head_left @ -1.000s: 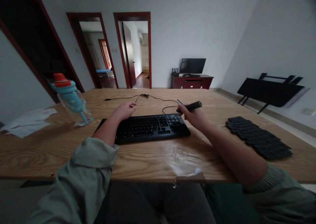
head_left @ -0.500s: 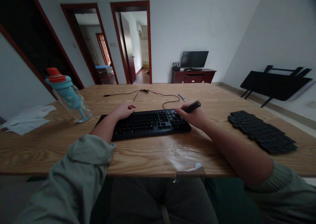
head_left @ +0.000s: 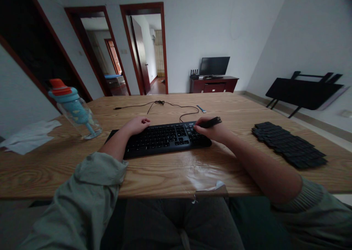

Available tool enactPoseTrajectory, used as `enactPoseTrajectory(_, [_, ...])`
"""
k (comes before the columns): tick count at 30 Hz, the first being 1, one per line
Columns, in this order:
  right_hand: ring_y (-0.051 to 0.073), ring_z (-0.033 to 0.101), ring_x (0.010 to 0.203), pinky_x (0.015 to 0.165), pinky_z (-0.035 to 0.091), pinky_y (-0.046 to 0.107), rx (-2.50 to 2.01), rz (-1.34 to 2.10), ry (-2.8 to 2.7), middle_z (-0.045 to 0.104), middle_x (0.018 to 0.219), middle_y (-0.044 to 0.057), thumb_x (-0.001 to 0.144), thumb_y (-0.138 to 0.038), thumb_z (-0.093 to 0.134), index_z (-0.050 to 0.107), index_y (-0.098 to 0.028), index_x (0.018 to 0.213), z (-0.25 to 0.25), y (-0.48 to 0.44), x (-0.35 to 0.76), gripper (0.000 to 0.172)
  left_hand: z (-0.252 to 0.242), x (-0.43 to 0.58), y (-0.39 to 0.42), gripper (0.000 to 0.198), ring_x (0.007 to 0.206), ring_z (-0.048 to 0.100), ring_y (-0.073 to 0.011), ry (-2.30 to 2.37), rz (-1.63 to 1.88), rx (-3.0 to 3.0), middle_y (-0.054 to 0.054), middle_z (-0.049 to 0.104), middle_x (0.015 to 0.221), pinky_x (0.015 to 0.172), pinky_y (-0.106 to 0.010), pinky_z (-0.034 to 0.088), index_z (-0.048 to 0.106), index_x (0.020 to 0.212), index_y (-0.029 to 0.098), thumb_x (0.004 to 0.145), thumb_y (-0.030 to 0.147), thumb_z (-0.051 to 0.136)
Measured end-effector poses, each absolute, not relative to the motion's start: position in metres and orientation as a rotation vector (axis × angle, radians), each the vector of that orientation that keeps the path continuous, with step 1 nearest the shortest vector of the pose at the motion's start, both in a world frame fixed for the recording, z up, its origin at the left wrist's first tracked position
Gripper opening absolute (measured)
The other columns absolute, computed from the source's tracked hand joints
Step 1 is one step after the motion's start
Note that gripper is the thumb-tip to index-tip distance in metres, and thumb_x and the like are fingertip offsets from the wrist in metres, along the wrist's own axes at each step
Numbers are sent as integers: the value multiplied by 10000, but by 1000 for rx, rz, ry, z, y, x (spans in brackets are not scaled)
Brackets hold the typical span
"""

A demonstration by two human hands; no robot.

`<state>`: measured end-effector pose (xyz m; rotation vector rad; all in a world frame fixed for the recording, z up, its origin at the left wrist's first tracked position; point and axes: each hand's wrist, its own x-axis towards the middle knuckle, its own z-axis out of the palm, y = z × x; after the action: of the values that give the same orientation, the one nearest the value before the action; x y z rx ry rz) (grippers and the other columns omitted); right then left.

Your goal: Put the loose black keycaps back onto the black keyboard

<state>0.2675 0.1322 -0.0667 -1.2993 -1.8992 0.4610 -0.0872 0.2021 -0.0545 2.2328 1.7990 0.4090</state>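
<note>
On the tabletop (head_left: 154, 176) in front of me, the black keyboard (head_left: 162, 139) lay directly under and between my two hands. My right hand (head_left: 214, 133) was at the keyboard's right end, above the number keys, its fingers clamped round a dark, stick-like tool (head_left: 211, 122). One end of the tool stuck out past my fingers, up and to the right; whether its other end met the keys, I could not tell. My left hand (head_left: 137, 125) rested at the keyboard's back edge, toward its left end, with the fingers loosely curled; whether they gripped that edge, I could not tell.

Behind the keyboard ran a thin black cable (head_left: 176, 105), bundled near its middle. A small blue brush (head_left: 201, 109) lay behind the keyboard's right end, near a bend of the cable. Well to the right of the keyboard was a spread of overlapping dark pieces (head_left: 287, 144). Left of the keyboard stood a clear bottle (head_left: 78, 112) with a red and blue top, and farther left lay some white sheets (head_left: 33, 134). Nearer me than the keyboard, a patch of clear film (head_left: 202, 173) shone.
</note>
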Motion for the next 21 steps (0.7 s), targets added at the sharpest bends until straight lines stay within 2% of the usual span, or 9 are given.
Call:
enactPoseTrajectory(5, [180, 580, 726, 678, 450, 322, -1188, 599, -1739, 655, 751, 22, 710, -256, 645, 648, -205, 750, -64, 134, 249, 64, -54, -86, 203, 369, 1063, 700, -232, 1789, 402, 2259, -90, 753, 1182, 946, -307, 528, 737, 1156, 174, 867, 296, 541])
enactPoseTrajectory(8, [188, 603, 774, 736, 466, 335, -1094, 752, -1517, 651, 793, 9, 655, -273, 659, 623, -213, 812, -68, 137, 232, 171, -56, -85, 204, 349, 1046, 705, -243, 1776, 427, 2293, -88, 761, 1157, 936, -315, 534, 755, 1111, 182, 846, 291, 557])
enactPoseTrajectory(13, [156, 554, 628, 645, 442, 307, -1025, 975, -1315, 557, 650, -34, 651, -343, 643, 602, -220, 818, -74, 139, 212, 211, -55, -84, 202, 319, 1012, 710, -225, 1765, 420, 2302, -83, 768, 1129, 895, -294, 532, 759, 1071, 193, 866, 305, 542])
enactPoseTrajectory(21, [134, 471, 565, 562, 403, 281, -1037, 875, -1313, 503, 591, -38, 681, -371, 635, 597, -218, 741, -78, 140, 205, 168, -57, -82, 202, 307, 979, 710, -228, 1748, 412, 2309, -79, 773, 1105, 860, -302, 536, 763, 1056, 191, 860, 296, 552])
